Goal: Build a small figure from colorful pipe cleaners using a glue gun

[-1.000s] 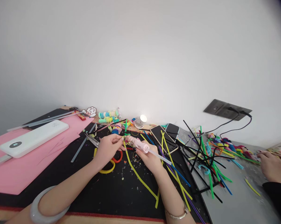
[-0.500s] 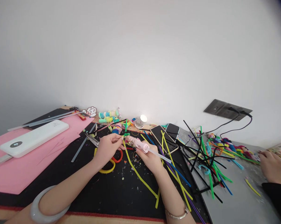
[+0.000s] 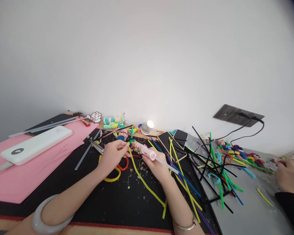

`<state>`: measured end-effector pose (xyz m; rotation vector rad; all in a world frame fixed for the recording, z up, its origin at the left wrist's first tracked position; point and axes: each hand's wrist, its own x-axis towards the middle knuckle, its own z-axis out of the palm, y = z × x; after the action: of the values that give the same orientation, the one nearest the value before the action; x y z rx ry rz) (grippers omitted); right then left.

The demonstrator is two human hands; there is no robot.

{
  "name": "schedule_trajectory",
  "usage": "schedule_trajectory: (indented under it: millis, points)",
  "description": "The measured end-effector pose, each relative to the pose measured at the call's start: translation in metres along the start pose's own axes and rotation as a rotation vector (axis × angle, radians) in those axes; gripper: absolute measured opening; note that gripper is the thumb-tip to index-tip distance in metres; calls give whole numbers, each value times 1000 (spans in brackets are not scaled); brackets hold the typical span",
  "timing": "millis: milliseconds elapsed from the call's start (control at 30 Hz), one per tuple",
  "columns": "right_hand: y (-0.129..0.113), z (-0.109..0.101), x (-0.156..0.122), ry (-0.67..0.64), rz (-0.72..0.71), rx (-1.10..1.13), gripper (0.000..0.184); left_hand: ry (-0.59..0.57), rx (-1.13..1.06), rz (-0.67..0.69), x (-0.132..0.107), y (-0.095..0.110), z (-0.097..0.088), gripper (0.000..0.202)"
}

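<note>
- The pink wrapped stick (image 3: 144,150) is held just above the black mat (image 3: 108,202), at the middle of the view, tilted from 10 o'clock down to 4 o'clock; a bare pale rod sticks out of its lower end.
- The right hand (image 3: 158,165) is closed around the stick from below. Its fingertips are hidden behind the wrapping.
- The left hand (image 3: 111,156) sits at the stick's 9 o'clock, with thumb and fingers pinched narrow on the upper end of a yellow pipe cleaner (image 3: 147,186) at the stick's left tip. The exact contact is too small to make out.
- The yellow pipe cleaner trails off toward 5 o'clock across the mat.
- Scissors (image 3: 97,147) lie under the left hand, their yellow and orange loops partly covered.
- Two phones (image 3: 172,141) lie at the stick's 2 o'clock, with a small lit lamp (image 3: 148,126) at 12.
- A loose heap of pipe cleaners (image 3: 216,163) spreads at 3 o'clock.
- Another person's hand (image 3: 287,176) rests at the far 3 o'clock edge, cut off by the frame.
- A white power bank (image 3: 36,145) lies on pink paper (image 3: 20,182) at 9 o'clock.
</note>
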<state>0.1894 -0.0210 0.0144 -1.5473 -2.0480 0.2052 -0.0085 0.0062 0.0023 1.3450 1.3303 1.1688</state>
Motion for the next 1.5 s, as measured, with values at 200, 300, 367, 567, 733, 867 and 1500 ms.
schedule_trajectory:
  millis: [200, 300, 367, 567, 733, 867, 1500]
  points:
    - [1, -2, 0, 53, -49, -9, 19, 2, -28, -20, 0, 1, 1, 20]
    - [2, -1, 0, 101, -61, -26, 18, -5, -32, -22, -1, 0, 1, 20]
    - [2, 0, 0, 103, -57, -28, 18, -11, -32, -14, -1, -1, 1, 20]
    - [1, 1, -1, 43, -23, -27, 20, -3, -33, -13, 0, -1, 1, 20]
    - [-1, 0, 0, 28, -6, -17, 20, 1, -41, -20, 0, 1, 2, 22]
    - [-3, -1, -1, -6, -2, 6, 23, -1, -44, -22, 0, 1, 2, 21]
    - [11, 0, 4, 83, 148, -62, 26, 79, -115, -50, -1, 11, -2, 27]
